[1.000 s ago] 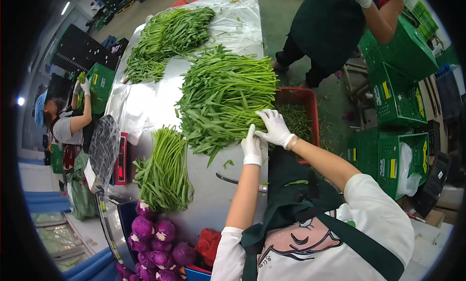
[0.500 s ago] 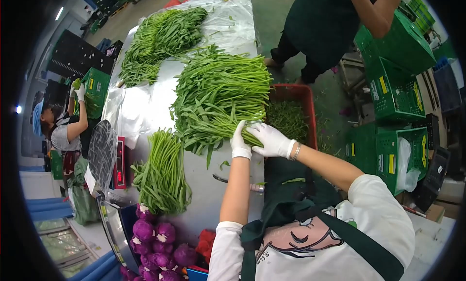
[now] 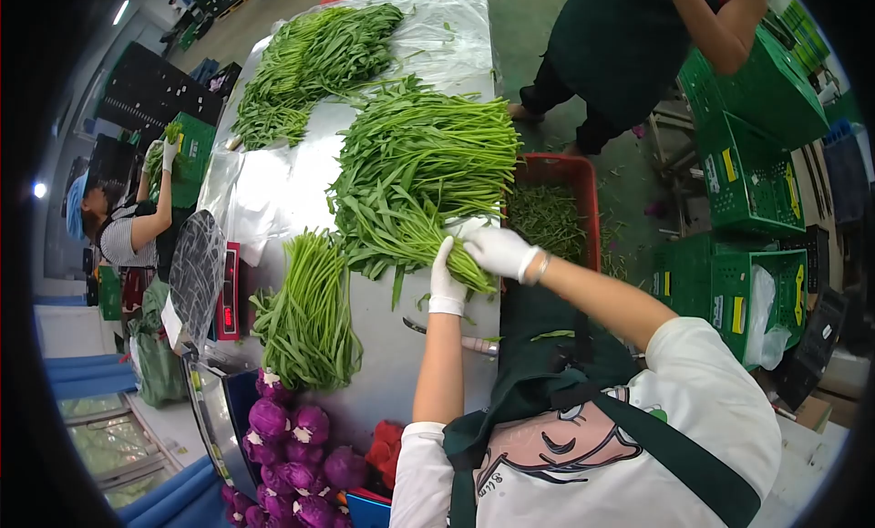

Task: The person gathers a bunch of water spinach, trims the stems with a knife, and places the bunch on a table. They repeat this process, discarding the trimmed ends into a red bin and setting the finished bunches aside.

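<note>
A big pile of leafy green stems [image 3: 424, 154] lies on the metal table [image 3: 387, 346]. At its near end my left hand [image 3: 447, 282], in a white glove, is wrapped round a bunch of stems. My right hand [image 3: 499, 252], also gloved, is at the cut ends of that bunch, fingers bent; whatever they grip is hidden. A smaller green bundle [image 3: 308, 314] lies to the left. Just below my hands rests a curved knife [image 3: 451, 336] with its blade to the left.
Purple onions [image 3: 296, 455] and a red scale [image 3: 228, 291] are at the left. A red bin [image 3: 588, 209] with trimmings stands right of the table. Green crates [image 3: 747, 172] are further right. One person [image 3: 620, 54] stands ahead; another [image 3: 128, 227] is at left, holding greens.
The near stems have been drawn together and their cut ends have shifted down and right, with my left hand around them. My right hand has turned slightly. The view has shifted a little.
</note>
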### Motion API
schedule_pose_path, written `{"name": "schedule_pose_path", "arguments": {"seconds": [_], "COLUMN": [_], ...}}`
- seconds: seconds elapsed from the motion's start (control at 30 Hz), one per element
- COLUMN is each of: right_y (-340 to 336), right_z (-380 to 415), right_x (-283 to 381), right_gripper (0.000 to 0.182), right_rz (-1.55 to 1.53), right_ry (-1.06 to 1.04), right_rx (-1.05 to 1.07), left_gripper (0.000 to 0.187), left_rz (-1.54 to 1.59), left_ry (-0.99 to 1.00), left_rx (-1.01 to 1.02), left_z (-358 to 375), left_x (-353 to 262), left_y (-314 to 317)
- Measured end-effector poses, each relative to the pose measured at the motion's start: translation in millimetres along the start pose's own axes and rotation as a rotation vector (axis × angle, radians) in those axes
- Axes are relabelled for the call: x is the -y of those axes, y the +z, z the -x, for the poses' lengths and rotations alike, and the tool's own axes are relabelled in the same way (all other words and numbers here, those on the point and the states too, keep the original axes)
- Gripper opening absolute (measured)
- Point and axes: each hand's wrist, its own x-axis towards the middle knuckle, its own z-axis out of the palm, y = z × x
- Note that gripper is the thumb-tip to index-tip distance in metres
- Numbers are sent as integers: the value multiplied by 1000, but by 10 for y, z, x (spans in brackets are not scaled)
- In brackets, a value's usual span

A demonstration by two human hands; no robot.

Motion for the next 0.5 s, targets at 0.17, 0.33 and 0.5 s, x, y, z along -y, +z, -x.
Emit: {"name": "schedule_pose_path", "arguments": {"seconds": [0.17,0.33,0.5], "right_y": [81,-69,93], "right_z": [212,-318,-837], "right_x": [209,-245,-626], "right_gripper": [25,29,37], "right_rz": [-32,-580,-321], "right_ry": [-37,125,-10], "right_rx": [41,222,98], "left_gripper": [32,28,39], "left_rz": [13,-55,-328], "left_ry": [27,80,107], "left_rx": [52,56,-68], "left_z": [37,218,479], "left_x": [-12,-128,-466], "left_y": [-205,-161,-20]}}
